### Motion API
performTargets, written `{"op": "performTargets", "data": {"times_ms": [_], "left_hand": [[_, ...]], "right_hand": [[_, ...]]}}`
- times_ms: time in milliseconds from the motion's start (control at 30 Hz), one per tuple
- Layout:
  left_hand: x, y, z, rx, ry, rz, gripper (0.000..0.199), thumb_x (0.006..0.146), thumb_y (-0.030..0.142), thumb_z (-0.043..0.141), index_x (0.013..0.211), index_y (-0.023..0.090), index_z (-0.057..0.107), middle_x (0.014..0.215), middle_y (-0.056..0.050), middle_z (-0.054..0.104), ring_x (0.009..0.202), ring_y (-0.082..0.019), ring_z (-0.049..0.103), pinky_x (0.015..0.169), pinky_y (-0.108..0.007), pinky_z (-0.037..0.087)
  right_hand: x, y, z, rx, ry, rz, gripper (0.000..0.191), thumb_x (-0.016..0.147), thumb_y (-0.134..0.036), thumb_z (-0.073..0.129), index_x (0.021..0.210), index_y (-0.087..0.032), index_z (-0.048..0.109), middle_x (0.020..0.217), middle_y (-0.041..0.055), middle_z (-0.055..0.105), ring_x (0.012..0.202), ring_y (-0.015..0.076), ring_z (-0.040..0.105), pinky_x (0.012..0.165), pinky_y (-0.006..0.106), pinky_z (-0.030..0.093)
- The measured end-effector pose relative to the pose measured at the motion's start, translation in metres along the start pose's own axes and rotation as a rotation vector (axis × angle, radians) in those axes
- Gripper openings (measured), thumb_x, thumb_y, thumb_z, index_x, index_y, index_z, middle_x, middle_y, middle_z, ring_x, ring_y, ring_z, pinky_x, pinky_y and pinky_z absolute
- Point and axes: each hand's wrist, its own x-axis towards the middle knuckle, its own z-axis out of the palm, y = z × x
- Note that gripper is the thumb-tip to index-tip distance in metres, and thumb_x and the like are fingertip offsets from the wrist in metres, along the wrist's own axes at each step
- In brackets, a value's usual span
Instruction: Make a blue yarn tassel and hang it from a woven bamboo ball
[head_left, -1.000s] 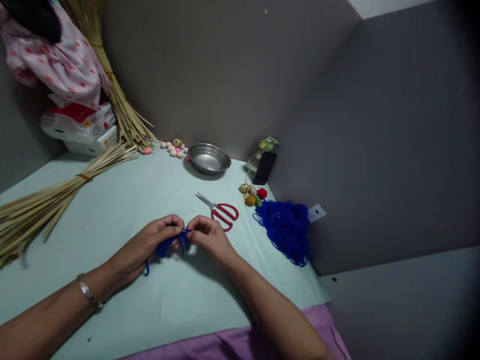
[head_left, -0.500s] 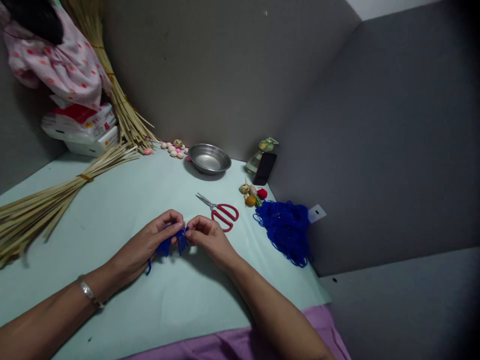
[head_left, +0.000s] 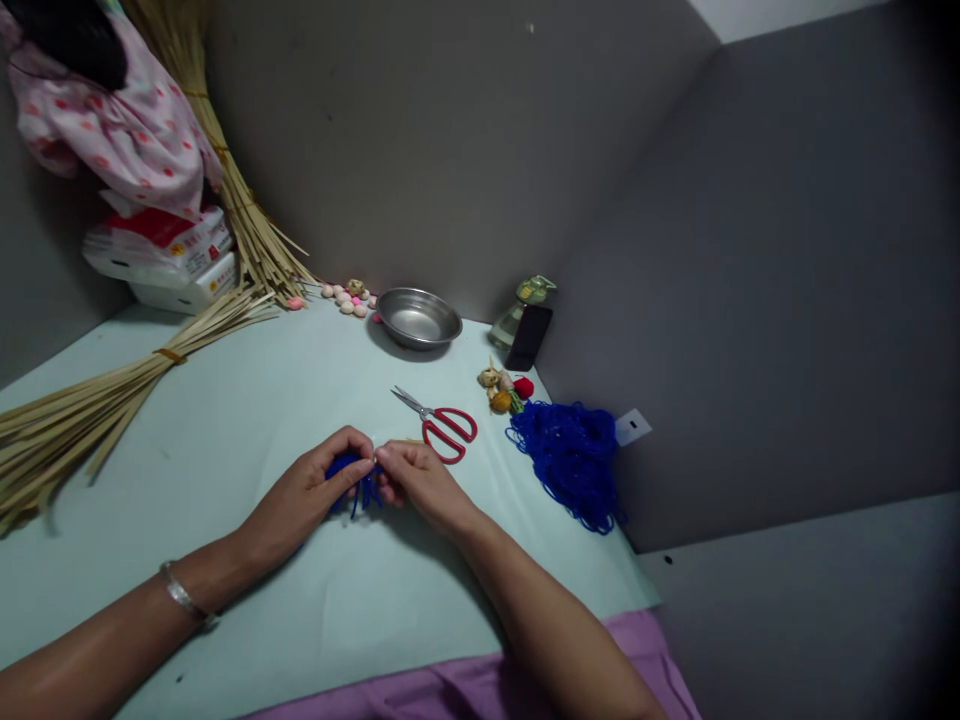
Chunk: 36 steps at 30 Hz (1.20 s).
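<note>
The table (head_left: 247, 430) runs back from the grip to a grey wall (head_left: 390, 150), with bare pale surface to the left of the hands and in front of them; its near edge meets purple cloth (head_left: 420, 690). Just beyond the right hand, red-handled scissors (head_left: 442, 425) lie with metal blades angled away. Farther back stands a smooth, round steel bowl (head_left: 418, 318). To the right of the grip, a loose, looping heap of blue cord (head_left: 574, 460) lies against the side wall. Well off to the left, dry, flat straw strips (head_left: 105, 400) fan out from a tied middle.

The left hand (head_left: 307, 480) is closed round a small blue cord bundle (head_left: 364, 490), thumb pressed on top, strands hanging below. The right hand (head_left: 424, 480) pinches with thumb and forefinger at the bundle's upper end, fingertips close to the left thumb; what exactly they pinch is too small to tell.
</note>
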Motion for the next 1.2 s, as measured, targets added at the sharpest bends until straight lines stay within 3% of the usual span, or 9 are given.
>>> {"op": "performTargets", "data": {"times_ms": [100,400,533,667,767,900,967,1033,1200], "left_hand": [[0.000,-0.002,-0.001,0.053,0.085,-0.030,0.026,0.097,0.051,0.061,0.094,0.025,0.058,0.076,0.004,0.060,0.068,-0.017,0.052,0.064,-0.031,0.041],[0.003,-0.003,-0.003,-0.054,0.109,-0.155,0.032,0.092,0.056,0.065,0.093,0.025,0.057,0.068,0.006,0.054,0.063,-0.016,0.048,0.058,-0.027,0.038],[0.003,-0.002,-0.003,-0.072,0.126,-0.158,0.031,0.092,0.056,0.064,0.092,0.025,0.057,0.068,0.007,0.049,0.061,-0.014,0.044,0.056,-0.026,0.035],[0.002,-0.002,-0.004,-0.075,0.150,-0.147,0.030,0.093,0.053,0.063,0.091,0.024,0.057,0.071,0.007,0.049,0.064,-0.014,0.044,0.058,-0.025,0.035],[0.003,-0.003,-0.004,-0.069,0.162,-0.141,0.031,0.092,0.055,0.065,0.091,0.025,0.057,0.070,0.007,0.049,0.063,-0.014,0.043,0.057,-0.025,0.035],[0.004,-0.006,-0.006,-0.071,0.160,-0.143,0.032,0.092,0.056,0.066,0.092,0.025,0.057,0.069,0.006,0.053,0.062,-0.015,0.047,0.058,-0.026,0.037],[0.004,-0.005,-0.006,-0.071,0.166,-0.143,0.031,0.093,0.055,0.065,0.093,0.025,0.056,0.069,0.006,0.053,0.061,-0.015,0.047,0.058,-0.026,0.037],[0.003,-0.004,-0.006,-0.066,0.167,-0.142,0.031,0.093,0.055,0.064,0.092,0.025,0.056,0.069,0.006,0.052,0.060,-0.014,0.046,0.057,-0.026,0.036],[0.002,0.000,-0.003,-0.054,0.118,-0.140,0.033,0.091,0.057,0.065,0.092,0.025,0.057,0.068,0.006,0.051,0.060,-0.014,0.045,0.055,-0.026,0.036]], "right_hand": [[0.000,-0.001,0.000,0.043,0.112,-0.046,0.054,0.085,-0.069,0.072,0.068,-0.020,0.055,0.058,-0.0037,0.054,0.051,0.0094,0.040,0.054,0.026,0.030],[0.000,0.000,0.003,0.030,0.274,-0.194,0.031,0.077,-0.040,0.084,0.079,-0.022,0.060,0.069,-0.0032,0.061,0.062,0.0134,0.053,0.062,0.028,0.041],[-0.005,0.000,0.003,-0.357,0.240,-0.400,0.004,0.091,-0.023,0.066,0.090,-0.022,0.070,0.085,0.0011,0.062,0.077,0.0158,0.057,0.073,0.031,0.045],[-0.008,0.005,0.002,-0.696,0.206,-0.520,0.024,0.098,-0.016,0.052,0.103,-0.024,0.074,0.088,0.0036,0.059,0.079,0.0175,0.057,0.072,0.031,0.045],[-0.009,0.007,0.001,-0.956,0.182,-0.492,0.032,0.098,-0.012,0.048,0.117,-0.022,0.072,0.093,0.0063,0.060,0.082,0.0194,0.057,0.072,0.031,0.045],[-0.008,0.007,-0.002,-1.216,0.194,-0.297,0.032,0.094,-0.008,0.052,0.119,-0.018,0.070,0.099,0.0103,0.064,0.086,0.0227,0.057,0.072,0.033,0.043],[-0.007,0.006,-0.005,-1.134,0.252,-0.232,0.029,0.098,-0.012,0.051,0.119,-0.016,0.069,0.103,0.0117,0.067,0.090,0.0239,0.060,0.076,0.035,0.045],[-0.006,0.004,-0.008,-0.895,0.279,-0.232,0.025,0.103,-0.022,0.049,0.117,-0.017,0.069,0.105,0.0108,0.069,0.096,0.0234,0.062,0.084,0.036,0.047],[-0.002,-0.001,-0.007,-0.322,0.154,-0.217,0.026,0.097,-0.046,0.063,0.098,-0.022,0.073,0.098,0.0059,0.067,0.092,0.0207,0.062,0.084,0.035,0.047]]}}
